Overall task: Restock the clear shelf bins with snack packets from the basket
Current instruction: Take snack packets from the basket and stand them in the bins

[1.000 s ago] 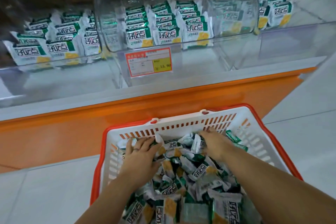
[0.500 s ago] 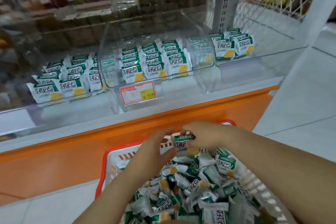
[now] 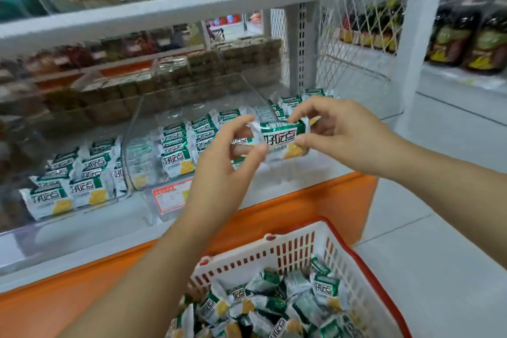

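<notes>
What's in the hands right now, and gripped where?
A snack packet: the left hand pinches its left end, the right hand its right end.

Both hands [image 3: 219, 170] [image 3: 340, 134] pinching one snack packet [image 3: 282, 140], clear bin [image 3: 142, 145] behind, basket [image 3: 299, 250] below

The snack packet [image 3: 282, 140] at centre is glossy, crinkled plastic film. At 6 o'clock the basket [image 3: 301, 250] is matt white moulded plastic, slotted, with a red rim. The clear bin [image 3: 142, 129] towards 9 o'clock is smooth transparent plastic showing glare. Its price label [image 3: 170, 197] looks like matt paper. The orange plinth [image 3: 315, 206] is smooth and faintly shiny. The mesh [image 3: 356, 35] at 1 o'clock is white-coated wire.
</notes>
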The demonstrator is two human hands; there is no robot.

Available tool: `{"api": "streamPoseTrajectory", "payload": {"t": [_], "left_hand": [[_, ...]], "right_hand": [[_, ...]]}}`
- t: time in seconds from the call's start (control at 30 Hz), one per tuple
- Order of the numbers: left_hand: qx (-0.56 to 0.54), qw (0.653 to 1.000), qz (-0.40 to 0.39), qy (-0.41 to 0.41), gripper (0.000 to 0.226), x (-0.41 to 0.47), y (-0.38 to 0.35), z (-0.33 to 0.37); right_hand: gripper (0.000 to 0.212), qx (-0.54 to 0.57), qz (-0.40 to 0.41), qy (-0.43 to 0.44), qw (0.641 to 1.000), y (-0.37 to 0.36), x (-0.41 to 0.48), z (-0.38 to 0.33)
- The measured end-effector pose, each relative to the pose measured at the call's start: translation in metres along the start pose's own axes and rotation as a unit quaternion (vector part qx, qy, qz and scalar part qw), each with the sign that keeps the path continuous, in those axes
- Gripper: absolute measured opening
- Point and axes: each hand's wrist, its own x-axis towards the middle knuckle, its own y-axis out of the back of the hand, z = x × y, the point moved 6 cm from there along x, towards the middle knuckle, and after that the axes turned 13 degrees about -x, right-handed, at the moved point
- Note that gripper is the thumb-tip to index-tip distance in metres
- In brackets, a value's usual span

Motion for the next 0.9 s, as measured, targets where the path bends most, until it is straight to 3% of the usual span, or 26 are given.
{"api": "streamPoseTrajectory", "payload": {"t": [0.13, 0.2, 0.4, 0.5, 0.67, 0.77, 0.9], "left_hand": [[0.115, 0.990, -0.063, 0.041, 0.047, 0.035, -0.012, -0.028], [0.165, 0.980, -0.090, 0.062, 0.042, 0.040, -0.017, -0.041], [0.203, 0.977, -0.061, 0.038, 0.019, 0.039, -0.023, -0.043], [0.191, 0.978, -0.067, 0.040, 0.014, 0.040, -0.023, -0.045], [0.199, 0.978, -0.057, 0.022, 0.017, 0.041, -0.023, -0.044], [0.207, 0.977, -0.055, 0.015, 0.017, 0.040, -0.023, -0.044], [0.207, 0.977, -0.051, 0.004, 0.017, 0.040, -0.023, -0.042]], "right_hand": [[0.033, 0.055, 0.123, -0.079, 0.988, 0.031, 0.034, 0.049], [0.034, 0.053, 0.133, -0.111, 0.983, 0.031, 0.051, 0.074], [0.023, -0.072, -0.043, -0.132, 0.988, -0.020, 0.100, 0.113], [0.030, -0.113, -0.117, -0.148, 0.976, -0.049, 0.121, 0.121], [0.031, -0.146, -0.139, -0.137, 0.970, -0.072, 0.140, 0.130], [0.039, -0.244, -0.153, -0.112, 0.951, -0.075, 0.142, 0.128], [0.054, -0.228, -0.149, -0.126, 0.954, -0.075, 0.142, 0.134]]}}
